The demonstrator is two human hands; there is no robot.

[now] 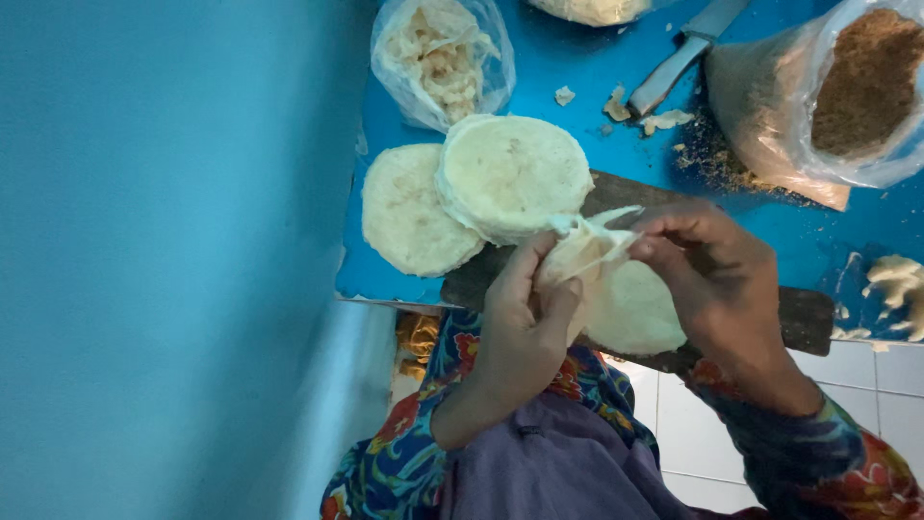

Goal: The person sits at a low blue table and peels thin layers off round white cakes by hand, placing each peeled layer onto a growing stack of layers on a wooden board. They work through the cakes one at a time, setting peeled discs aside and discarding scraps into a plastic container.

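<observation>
Hands, left [525,323] and right [717,274], pinch shut a folded dough piece [582,252] mid-frame above the dark board [804,318], keeping its filling enclosed, while flat dough rounds [510,173] wait stacked at upper centre on the blue counter [577,67].

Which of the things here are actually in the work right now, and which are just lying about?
In the work: left hand and right hand pulling a dough piece; wooden board; flat dough rounds.

Lying about: knife; bag of brown crumbs; bag of shreds.

Soft matt dough [587,252], dark wooden board [804,318], glossy blue tabletop [597,67]
</observation>
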